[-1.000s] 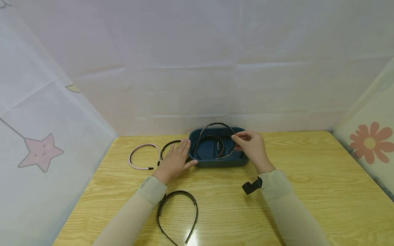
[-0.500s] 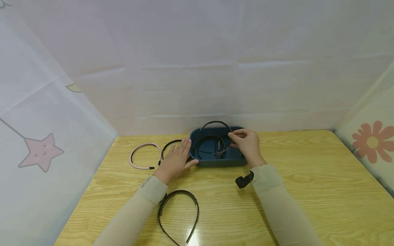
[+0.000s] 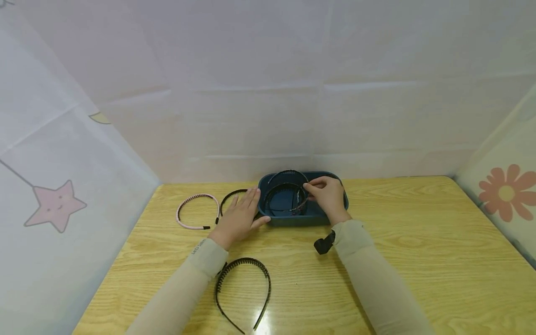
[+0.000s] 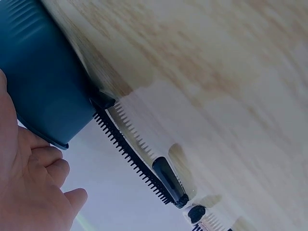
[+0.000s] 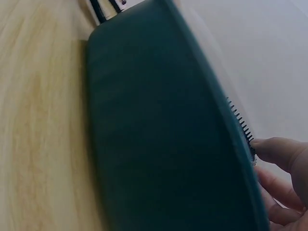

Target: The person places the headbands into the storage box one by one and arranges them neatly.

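Note:
With the thumb and fingers of my right hand (image 3: 328, 195) I pinch a dark toothed headband (image 3: 288, 171) over the blue bin (image 3: 301, 221). Its arch tilts back and its lower part dips inside. Another black headband (image 3: 284, 186) lies within the bin. The right wrist view shows the held headband's teeth (image 5: 240, 122) just past the bin's rim, beside my thumb. My left hand (image 3: 238, 216) rests at the bin's left end, fingers straight; in the left wrist view, fingers (image 4: 48, 156) lie along the rim.
Left of the bin, a black headband (image 3: 229, 194) lies partly behind my left hand, with a pink headband (image 3: 197, 196) beside it. A larger black headband (image 3: 244, 261) lies on the wooden table (image 3: 418, 256) near my left sleeve. A pale cloth wall (image 3: 268, 116) stands behind.
My right hand has moved left and slightly down with the headband, which sinks lower into the bin. My left hand stays in place.

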A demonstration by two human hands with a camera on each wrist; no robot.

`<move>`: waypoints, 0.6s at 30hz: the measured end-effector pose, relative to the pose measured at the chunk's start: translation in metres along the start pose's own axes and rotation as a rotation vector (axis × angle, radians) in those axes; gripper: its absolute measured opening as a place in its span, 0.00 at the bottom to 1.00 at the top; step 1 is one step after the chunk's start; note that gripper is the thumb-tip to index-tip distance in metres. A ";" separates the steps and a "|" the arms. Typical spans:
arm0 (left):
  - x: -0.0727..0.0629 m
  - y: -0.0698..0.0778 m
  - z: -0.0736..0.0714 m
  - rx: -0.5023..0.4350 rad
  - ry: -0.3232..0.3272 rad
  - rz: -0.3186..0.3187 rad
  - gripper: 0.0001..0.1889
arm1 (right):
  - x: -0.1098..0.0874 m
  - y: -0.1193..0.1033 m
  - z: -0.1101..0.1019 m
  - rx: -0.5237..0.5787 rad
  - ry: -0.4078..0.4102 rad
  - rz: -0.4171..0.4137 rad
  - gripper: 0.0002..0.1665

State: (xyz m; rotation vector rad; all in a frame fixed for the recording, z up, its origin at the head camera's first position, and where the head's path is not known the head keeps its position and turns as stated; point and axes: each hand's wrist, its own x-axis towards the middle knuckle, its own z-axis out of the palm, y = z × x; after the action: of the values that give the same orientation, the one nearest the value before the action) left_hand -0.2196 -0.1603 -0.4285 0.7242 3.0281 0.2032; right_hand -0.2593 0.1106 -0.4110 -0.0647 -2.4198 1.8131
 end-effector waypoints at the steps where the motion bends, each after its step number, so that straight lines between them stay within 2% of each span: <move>1: 0.000 0.000 0.000 0.000 -0.001 -0.001 0.48 | 0.000 0.001 0.001 -0.014 -0.001 -0.004 0.15; 13: 0.000 0.003 0.001 -0.002 -0.005 -0.007 0.48 | 0.002 0.009 0.003 -0.059 -0.032 0.002 0.14; 18: 0.000 0.004 0.000 -0.003 0.001 -0.007 0.48 | 0.002 0.012 0.004 -0.088 -0.027 -0.020 0.13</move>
State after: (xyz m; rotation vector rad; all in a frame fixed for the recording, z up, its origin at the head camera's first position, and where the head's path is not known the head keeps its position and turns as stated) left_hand -0.2178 -0.1564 -0.4283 0.7139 3.0300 0.2083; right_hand -0.2621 0.1103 -0.4235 -0.0239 -2.5085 1.7092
